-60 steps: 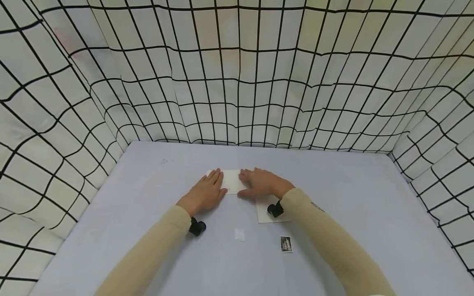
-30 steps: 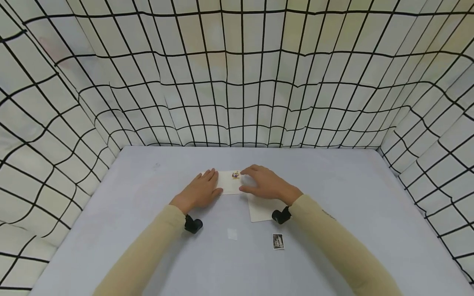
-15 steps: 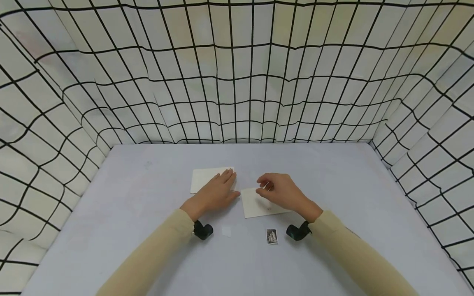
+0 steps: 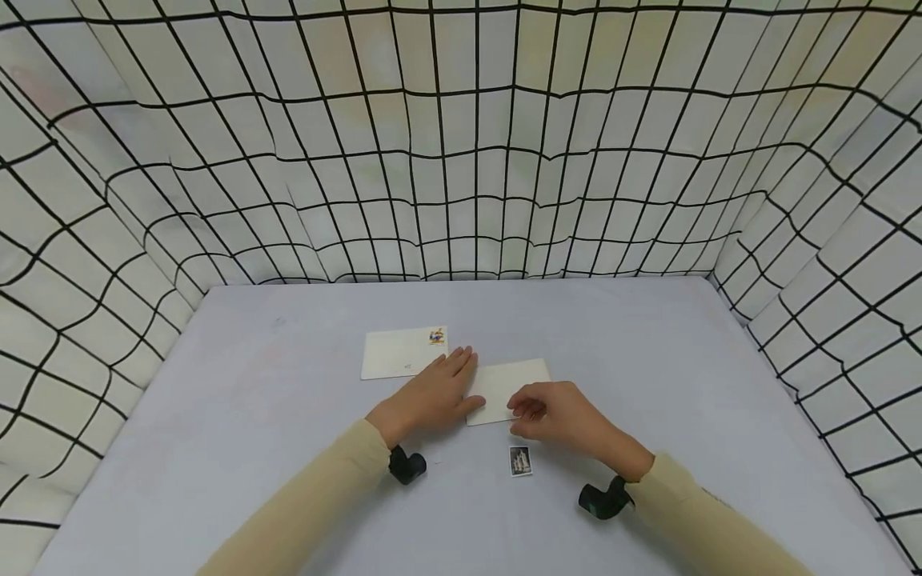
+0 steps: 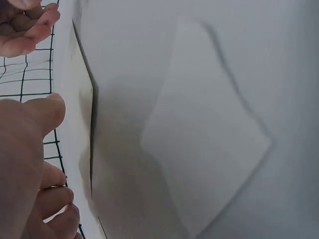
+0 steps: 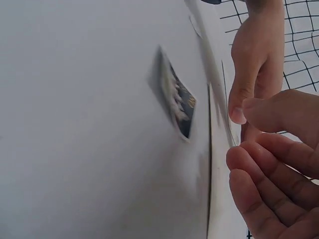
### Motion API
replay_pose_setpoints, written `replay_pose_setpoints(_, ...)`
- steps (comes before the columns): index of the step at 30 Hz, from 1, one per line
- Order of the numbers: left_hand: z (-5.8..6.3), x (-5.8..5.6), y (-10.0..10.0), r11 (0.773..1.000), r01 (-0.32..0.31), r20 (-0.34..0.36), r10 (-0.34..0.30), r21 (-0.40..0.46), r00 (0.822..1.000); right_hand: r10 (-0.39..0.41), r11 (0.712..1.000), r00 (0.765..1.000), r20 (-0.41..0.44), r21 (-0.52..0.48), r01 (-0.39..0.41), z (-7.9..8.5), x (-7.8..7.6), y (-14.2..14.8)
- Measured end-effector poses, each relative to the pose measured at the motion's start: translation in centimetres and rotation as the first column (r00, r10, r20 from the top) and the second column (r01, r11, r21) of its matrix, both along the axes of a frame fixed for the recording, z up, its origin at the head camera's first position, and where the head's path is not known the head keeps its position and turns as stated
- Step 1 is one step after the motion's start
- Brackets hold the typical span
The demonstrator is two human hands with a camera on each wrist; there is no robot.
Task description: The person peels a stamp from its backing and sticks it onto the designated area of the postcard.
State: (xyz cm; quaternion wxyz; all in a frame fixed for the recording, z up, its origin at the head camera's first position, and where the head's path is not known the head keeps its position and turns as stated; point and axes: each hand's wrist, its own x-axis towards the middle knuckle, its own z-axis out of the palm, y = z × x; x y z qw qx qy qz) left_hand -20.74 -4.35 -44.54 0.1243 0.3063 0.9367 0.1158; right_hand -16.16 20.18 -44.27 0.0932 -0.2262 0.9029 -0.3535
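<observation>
A cream envelope [image 4: 396, 356] with a colourful postage stamp [image 4: 436, 336] in its upper right corner lies flat at the middle left. Right of it is a plain second envelope [image 4: 504, 382]. My left hand [image 4: 432, 396] rests with straight fingers along that plain envelope's left edge. My right hand [image 4: 562, 416], its fingers loosely bent, hovers at the plain envelope's lower right corner; the right wrist view shows nothing between its thumb [image 6: 264, 112] and fingertips. A dark picture stamp [image 4: 520, 461] with a white border lies nearer me, below the plain envelope.
A small white square of paper [image 5: 209, 134] lies by my left wrist, mostly hidden in the head view. Each wrist carries a black camera [image 4: 605, 498]. The white table [image 4: 288, 432] ends at walls of white sheet with black netting [image 4: 461, 176].
Both hands have left the stamped envelope, baring its stamp. My left hand has slid right onto the plain envelope's edge. My right hand has come back toward me, to that envelope's lower right corner.
</observation>
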Motion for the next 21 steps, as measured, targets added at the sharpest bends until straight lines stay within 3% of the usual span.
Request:
replay_pose_setpoints(9, -0.7, 0.7, 0.5, 0.999, 0.026, 0.018, -0.026, -0.041, 1.000, 0.044, 0.996, 0.999, -0.003, 0.072, -0.044, -1.0, 1.5, 0.5)
replay_pose_setpoints(21, -1.2, 0.7, 0.6, 0.998, 0.045, -0.011, -0.046, -0.044, 0.999, 0.070, 0.993, 0.998, -0.002, 0.093, -0.070, -1.6, 2.4, 0.6)
